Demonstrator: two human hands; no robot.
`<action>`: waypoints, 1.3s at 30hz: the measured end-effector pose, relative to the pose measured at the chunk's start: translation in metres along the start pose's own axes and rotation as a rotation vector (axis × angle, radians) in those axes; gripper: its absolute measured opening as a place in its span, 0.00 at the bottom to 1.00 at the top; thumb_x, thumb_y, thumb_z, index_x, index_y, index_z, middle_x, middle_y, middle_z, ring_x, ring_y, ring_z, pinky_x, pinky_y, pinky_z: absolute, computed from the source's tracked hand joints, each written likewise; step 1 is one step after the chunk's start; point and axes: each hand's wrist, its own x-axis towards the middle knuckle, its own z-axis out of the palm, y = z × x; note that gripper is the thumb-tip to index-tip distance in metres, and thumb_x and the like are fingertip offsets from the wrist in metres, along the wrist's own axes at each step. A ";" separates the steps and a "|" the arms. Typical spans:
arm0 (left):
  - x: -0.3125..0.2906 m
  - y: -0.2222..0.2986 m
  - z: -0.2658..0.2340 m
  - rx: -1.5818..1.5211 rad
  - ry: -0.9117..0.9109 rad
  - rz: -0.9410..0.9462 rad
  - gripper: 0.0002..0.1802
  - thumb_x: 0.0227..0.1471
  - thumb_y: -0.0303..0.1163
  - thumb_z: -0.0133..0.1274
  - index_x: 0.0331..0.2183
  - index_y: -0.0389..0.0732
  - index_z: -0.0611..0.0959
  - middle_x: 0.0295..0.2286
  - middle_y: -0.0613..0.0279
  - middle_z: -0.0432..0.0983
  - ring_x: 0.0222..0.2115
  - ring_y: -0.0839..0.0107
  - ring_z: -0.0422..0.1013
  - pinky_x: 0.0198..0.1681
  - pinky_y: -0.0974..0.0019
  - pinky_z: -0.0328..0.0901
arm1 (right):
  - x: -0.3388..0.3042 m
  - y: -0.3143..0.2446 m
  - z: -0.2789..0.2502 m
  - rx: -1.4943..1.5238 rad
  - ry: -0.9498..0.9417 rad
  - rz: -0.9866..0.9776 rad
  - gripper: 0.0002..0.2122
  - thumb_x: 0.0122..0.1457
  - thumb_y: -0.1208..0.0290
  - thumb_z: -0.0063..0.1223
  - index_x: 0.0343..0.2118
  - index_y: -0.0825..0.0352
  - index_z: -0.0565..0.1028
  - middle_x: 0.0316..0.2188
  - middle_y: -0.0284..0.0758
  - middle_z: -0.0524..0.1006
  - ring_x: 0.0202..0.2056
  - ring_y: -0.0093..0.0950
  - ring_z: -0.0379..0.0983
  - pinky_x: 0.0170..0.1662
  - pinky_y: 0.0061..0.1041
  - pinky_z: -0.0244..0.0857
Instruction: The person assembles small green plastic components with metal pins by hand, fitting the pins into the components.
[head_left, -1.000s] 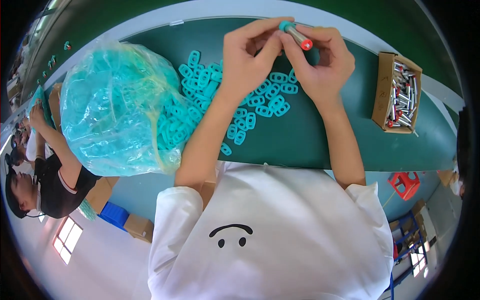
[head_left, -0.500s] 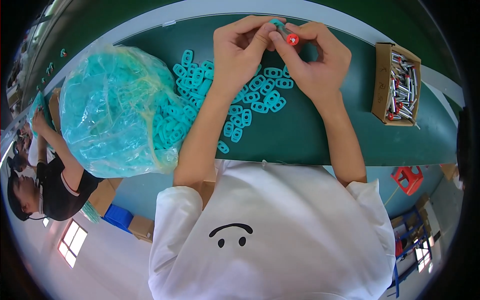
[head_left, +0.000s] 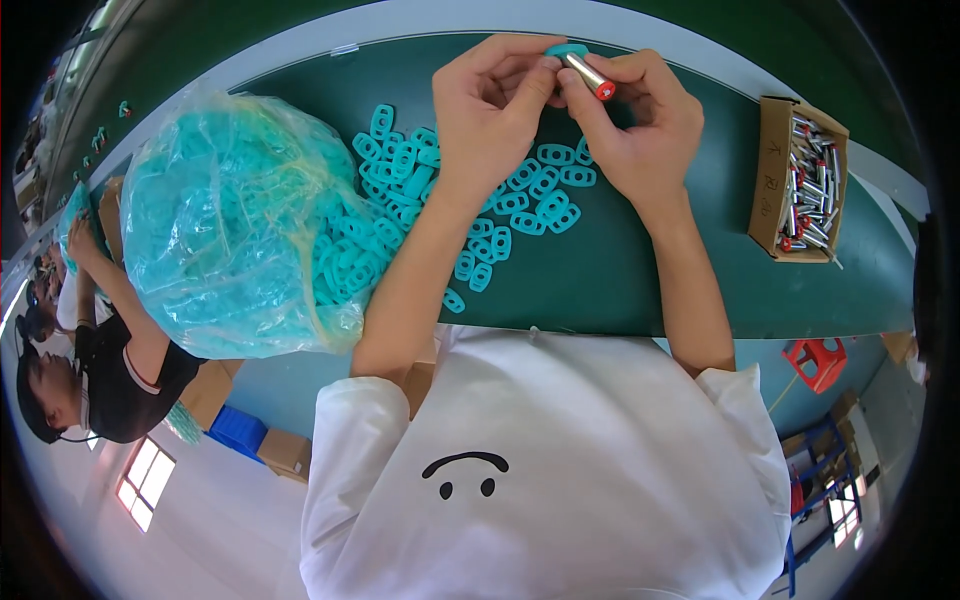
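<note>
At the far side of the green table, my left hand [head_left: 490, 115] is closed, pinching a small teal plastic piece [head_left: 568, 49] between thumb and fingers. My right hand [head_left: 645, 125] grips a short silver metal tube [head_left: 586, 72] with a red end. The tube slants, its silver end against or just in front of the teal piece; I cannot tell whether it is inserted. Below and between my wrists lie several loose teal pieces [head_left: 553, 205] with openings through them. More of them spill from a large clear plastic bag [head_left: 230, 220] beside my left forearm.
An open cardboard box [head_left: 770, 180] of similar red-ended metal tubes stands on the table [head_left: 600, 285] at the right. A red stool [head_left: 818, 365] is beyond the table's edge. To the far left another person [head_left: 120, 370] handles teal material. Cardboard boxes and a blue bin [head_left: 237, 432] sit nearby.
The metal tube has swung so its silver side now shows, where mostly its red end faced up before. The teal piece has turned a little between my fingers.
</note>
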 end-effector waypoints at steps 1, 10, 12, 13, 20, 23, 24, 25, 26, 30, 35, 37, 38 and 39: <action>0.000 0.000 0.000 0.000 0.000 -0.002 0.10 0.58 0.16 0.52 0.42 0.29 0.82 0.32 0.56 0.83 0.32 0.74 0.79 0.35 0.73 0.75 | 0.000 0.000 0.001 0.094 -0.021 0.060 0.08 0.54 0.81 0.66 0.35 0.74 0.77 0.30 0.36 0.82 0.30 0.19 0.79 0.34 0.17 0.74; -0.004 -0.007 0.003 0.105 0.065 0.036 0.09 0.58 0.16 0.52 0.41 0.30 0.83 0.30 0.58 0.83 0.30 0.76 0.79 0.34 0.74 0.75 | 0.004 0.002 0.010 0.337 0.015 0.269 0.07 0.56 0.81 0.65 0.32 0.73 0.75 0.27 0.35 0.81 0.28 0.20 0.80 0.28 0.17 0.74; -0.003 -0.008 0.005 0.027 0.078 0.039 0.08 0.58 0.15 0.51 0.40 0.29 0.82 0.31 0.57 0.83 0.30 0.76 0.79 0.34 0.74 0.75 | 0.004 0.003 0.011 0.334 0.033 0.276 0.07 0.56 0.81 0.65 0.31 0.73 0.75 0.27 0.35 0.81 0.27 0.20 0.80 0.28 0.16 0.74; -0.002 -0.008 0.005 0.027 0.077 0.041 0.08 0.58 0.15 0.51 0.40 0.29 0.82 0.31 0.57 0.83 0.30 0.76 0.79 0.34 0.74 0.75 | 0.003 0.004 0.012 0.240 0.034 0.232 0.08 0.55 0.80 0.66 0.30 0.73 0.75 0.27 0.34 0.80 0.27 0.20 0.80 0.29 0.16 0.74; 0.001 -0.003 0.003 0.060 0.029 0.015 0.08 0.59 0.14 0.48 0.40 0.29 0.79 0.31 0.57 0.82 0.29 0.76 0.78 0.33 0.74 0.74 | 0.001 0.002 0.015 0.053 0.070 0.132 0.08 0.54 0.79 0.68 0.30 0.74 0.77 0.25 0.32 0.80 0.26 0.17 0.79 0.29 0.14 0.72; 0.001 -0.003 0.003 0.084 0.010 0.015 0.09 0.59 0.14 0.47 0.40 0.29 0.79 0.31 0.56 0.82 0.29 0.77 0.77 0.32 0.73 0.74 | 0.000 0.004 0.014 0.036 0.065 0.131 0.08 0.53 0.78 0.69 0.30 0.73 0.78 0.24 0.30 0.80 0.26 0.15 0.78 0.28 0.13 0.71; 0.001 -0.003 0.003 0.095 -0.003 0.013 0.09 0.59 0.13 0.46 0.40 0.29 0.79 0.31 0.56 0.82 0.28 0.77 0.77 0.32 0.74 0.74 | 0.001 0.004 0.014 0.036 0.067 0.130 0.08 0.53 0.78 0.69 0.30 0.73 0.78 0.24 0.30 0.80 0.26 0.15 0.78 0.28 0.13 0.71; 0.001 -0.004 0.003 0.096 -0.005 0.015 0.09 0.59 0.13 0.46 0.40 0.29 0.79 0.31 0.56 0.82 0.28 0.77 0.77 0.32 0.74 0.74 | 0.001 0.004 0.014 0.032 0.069 0.120 0.08 0.53 0.77 0.69 0.29 0.73 0.78 0.23 0.29 0.79 0.25 0.14 0.77 0.28 0.12 0.70; 0.002 -0.005 0.003 0.089 0.009 0.015 0.09 0.59 0.14 0.46 0.40 0.30 0.79 0.31 0.56 0.82 0.28 0.77 0.77 0.31 0.74 0.74 | 0.001 0.003 0.014 0.027 0.070 0.109 0.08 0.53 0.77 0.70 0.29 0.73 0.78 0.23 0.28 0.79 0.24 0.13 0.76 0.28 0.12 0.69; 0.001 -0.004 0.003 0.105 0.008 0.003 0.10 0.59 0.13 0.46 0.41 0.30 0.79 0.30 0.56 0.82 0.27 0.77 0.77 0.31 0.74 0.73 | 0.000 0.003 0.012 -0.018 0.061 0.086 0.08 0.53 0.76 0.70 0.29 0.72 0.78 0.22 0.29 0.80 0.23 0.13 0.75 0.27 0.12 0.69; 0.003 -0.004 0.000 0.095 -0.028 -0.027 0.09 0.59 0.15 0.47 0.41 0.30 0.79 0.29 0.56 0.82 0.26 0.77 0.77 0.29 0.74 0.73 | 0.004 -0.005 0.009 -0.059 0.060 0.057 0.08 0.52 0.78 0.70 0.30 0.72 0.79 0.25 0.32 0.81 0.25 0.16 0.77 0.30 0.14 0.71; 0.004 -0.004 0.000 0.064 -0.018 0.000 0.08 0.59 0.15 0.48 0.40 0.30 0.79 0.29 0.57 0.82 0.26 0.78 0.76 0.29 0.74 0.73 | 0.004 -0.001 0.007 -0.011 0.027 0.010 0.08 0.51 0.79 0.69 0.31 0.72 0.79 0.26 0.32 0.81 0.25 0.17 0.77 0.30 0.14 0.71; 0.004 -0.005 0.000 0.019 -0.013 -0.015 0.08 0.59 0.16 0.48 0.40 0.30 0.79 0.29 0.57 0.82 0.25 0.78 0.76 0.28 0.75 0.72 | 0.003 0.001 0.006 0.035 -0.006 -0.036 0.08 0.51 0.79 0.69 0.31 0.72 0.80 0.27 0.32 0.81 0.25 0.17 0.77 0.31 0.15 0.71; 0.004 -0.005 0.000 -0.027 -0.007 -0.031 0.08 0.59 0.16 0.49 0.40 0.30 0.80 0.28 0.57 0.82 0.25 0.78 0.76 0.28 0.75 0.72 | 0.004 0.001 0.005 0.037 -0.007 -0.036 0.08 0.51 0.79 0.69 0.31 0.72 0.80 0.27 0.32 0.81 0.25 0.17 0.77 0.31 0.15 0.71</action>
